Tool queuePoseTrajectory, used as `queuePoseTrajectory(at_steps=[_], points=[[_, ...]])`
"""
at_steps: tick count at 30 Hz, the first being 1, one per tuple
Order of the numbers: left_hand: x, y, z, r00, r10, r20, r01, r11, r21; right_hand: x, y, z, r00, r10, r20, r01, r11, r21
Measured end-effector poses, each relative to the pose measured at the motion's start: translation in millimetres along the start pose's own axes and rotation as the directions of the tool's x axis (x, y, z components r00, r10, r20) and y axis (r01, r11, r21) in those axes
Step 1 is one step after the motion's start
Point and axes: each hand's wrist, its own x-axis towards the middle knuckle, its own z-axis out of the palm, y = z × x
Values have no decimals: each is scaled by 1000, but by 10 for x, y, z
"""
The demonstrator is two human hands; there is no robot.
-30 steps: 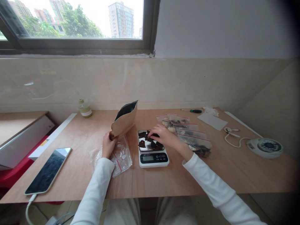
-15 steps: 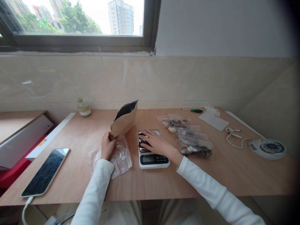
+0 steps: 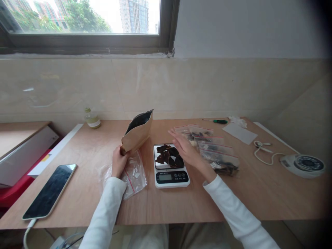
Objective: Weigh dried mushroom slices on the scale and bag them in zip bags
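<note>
My left hand [image 3: 119, 162] is closed on the lower end of a brown kraft paper pouch [image 3: 137, 135], whose dark-lined mouth gapes up and to the right. Beneath that hand lies a clear zip bag [image 3: 136, 176] with a red seal line. A white digital scale [image 3: 158, 182] stands between my hands, and dark brown dried pieces [image 3: 168, 155] are spread over its shiny plate. My right hand [image 3: 185, 147] hovers at the plate's right edge with fingers stretched out, holding nothing. The scale's display digits are too faint to read.
Several filled zip bags [image 3: 220, 159] lie right of the scale. Farther right are a green-handled screwdriver [image 3: 220, 121], white paper [image 3: 240, 133], a white cable [image 3: 267, 159] and a round white camera [image 3: 303, 166]. A phone [image 3: 50, 192] and a small bottle [image 3: 92, 119] are at left.
My right hand has moved off the scale plate to the right, uncovering the dark dried pieces on it. My left hand and the pouch have stayed in place.
</note>
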Motion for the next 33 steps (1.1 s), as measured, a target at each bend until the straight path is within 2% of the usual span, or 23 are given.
queuePoseTrajectory(at_steps=[3, 6, 9, 15, 18, 23, 28, 33], points=[[1, 8, -4, 1000, -4, -2, 4, 1000, 5, -19, 114, -58, 990, 60, -129, -52, 997, 65], [6, 11, -7, 1000, -10, -3, 10, 1000, 7, -52, 178, -48, 988, 86, -130, -76, 994, 80], [12, 8, -6, 1000, -19, -6, 19, 1000, -1, -83, 128, 38, 995, 77, -68, -76, 997, 19], [18, 8, -2, 1000, -30, -1, 30, 999, -14, -110, -170, 375, 981, 77, 176, -35, 972, -231], [18, 9, -2, 1000, -28, 2, 28, 1000, -11, -113, -199, 487, 976, 63, 208, 4, 952, -307], [18, 6, -3, 1000, -22, -2, 22, 1000, -3, -167, -9, 475, 993, 62, 103, -20, 929, -370], [21, 11, -4, 1000, -20, 1, 20, 1000, -7, -322, 163, 308, 993, 114, -2, -104, 898, -427], [28, -11, 0, 1000, -18, 9, 18, 1000, -4, -528, 358, 140, 981, 158, -109, -188, 901, -391]])
